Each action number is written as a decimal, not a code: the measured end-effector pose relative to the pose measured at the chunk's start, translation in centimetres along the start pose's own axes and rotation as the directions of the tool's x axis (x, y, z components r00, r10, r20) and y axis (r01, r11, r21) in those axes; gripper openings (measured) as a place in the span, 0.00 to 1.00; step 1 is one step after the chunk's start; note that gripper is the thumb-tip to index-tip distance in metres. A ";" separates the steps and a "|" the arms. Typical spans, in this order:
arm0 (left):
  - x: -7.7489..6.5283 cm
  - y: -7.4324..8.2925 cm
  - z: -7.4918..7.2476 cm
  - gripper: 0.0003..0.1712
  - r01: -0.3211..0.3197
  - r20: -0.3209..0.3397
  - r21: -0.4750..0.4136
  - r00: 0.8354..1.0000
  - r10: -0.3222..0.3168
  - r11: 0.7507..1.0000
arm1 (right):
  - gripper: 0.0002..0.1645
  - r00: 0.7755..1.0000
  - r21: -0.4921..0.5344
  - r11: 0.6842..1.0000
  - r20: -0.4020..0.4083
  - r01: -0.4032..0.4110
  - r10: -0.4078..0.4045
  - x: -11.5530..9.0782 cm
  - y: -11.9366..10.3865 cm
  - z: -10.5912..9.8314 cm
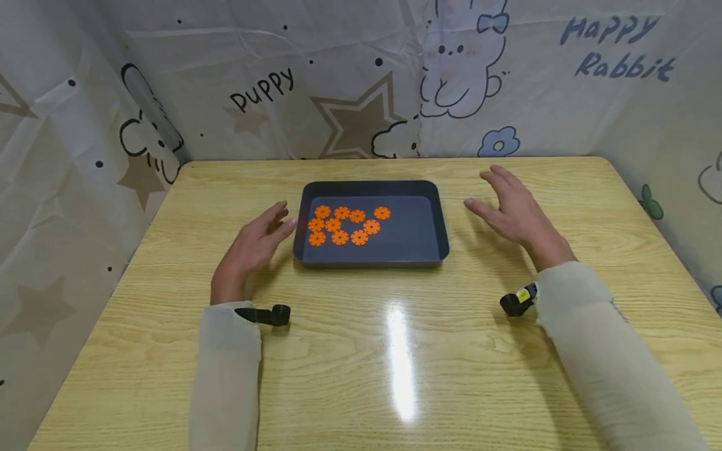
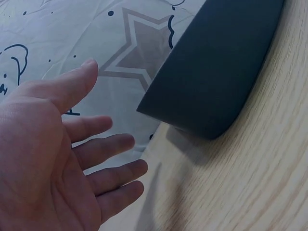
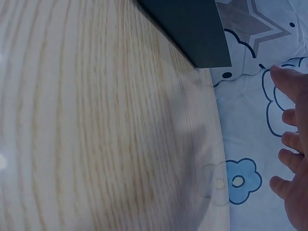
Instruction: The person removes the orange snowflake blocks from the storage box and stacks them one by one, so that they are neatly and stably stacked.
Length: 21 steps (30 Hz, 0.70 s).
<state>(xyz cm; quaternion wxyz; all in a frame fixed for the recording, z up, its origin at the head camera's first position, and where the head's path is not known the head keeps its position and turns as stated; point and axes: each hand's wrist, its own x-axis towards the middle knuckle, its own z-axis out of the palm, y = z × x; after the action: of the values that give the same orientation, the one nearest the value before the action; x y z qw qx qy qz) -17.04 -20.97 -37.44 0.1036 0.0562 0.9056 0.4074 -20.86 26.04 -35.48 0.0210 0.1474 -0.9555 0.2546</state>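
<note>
Tabletop (image 1: 327, 363), pale wood-grained, carries a light streak (image 1: 402, 369); left hand (image 1: 247, 250), fingers loosely spread, hovers just beside a dark tray (image 1: 414, 228) holding orange discs (image 1: 330, 225); right hand (image 1: 513, 216), also spread, stands apart from it; printed cloth (image 1: 197, 37) hangs behind.

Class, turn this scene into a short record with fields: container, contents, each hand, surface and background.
Container: dark tray, lying flat
Contents: ten orange discs with notched edges, mostly toward the tray's left side
Left hand: left hand, just left of the tray, fingers spread, holding nothing
Right hand: right hand, farther off, right of the tray, holding nothing
Surface: light wood-grain table
Background: pale sheet printed with stars, animals, a blue flower, "Puppy" and "Happy Rabbit"
</note>
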 end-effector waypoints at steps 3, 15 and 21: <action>0.1 0.1 0.0 0.45 0.021 0.001 -0.001 1.000 -0.021 1.000 | 0.45 1.000 0.002 1.000 0.006 0.004 -0.004 0.1 -0.1 0.0; 0.1 0.5 -0.3 0.44 0.034 0.050 -0.061 0.998 -0.031 0.998 | 0.45 1.000 0.004 1.000 0.001 -0.008 0.008 0.3 -0.6 0.0; 0.2 0.6 -0.1 0.40 0.079 0.085 -0.103 0.994 -0.071 0.992 | 0.44 1.000 0.031 0.999 -0.009 0.005 -0.005 0.6 -0.9 -0.1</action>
<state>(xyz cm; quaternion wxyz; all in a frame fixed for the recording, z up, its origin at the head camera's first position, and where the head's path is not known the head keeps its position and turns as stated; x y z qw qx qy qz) -17.28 -20.64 -36.95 0.1582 0.0329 0.8792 0.4482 -21.17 25.22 -34.87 0.0236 0.1488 -0.9509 0.2702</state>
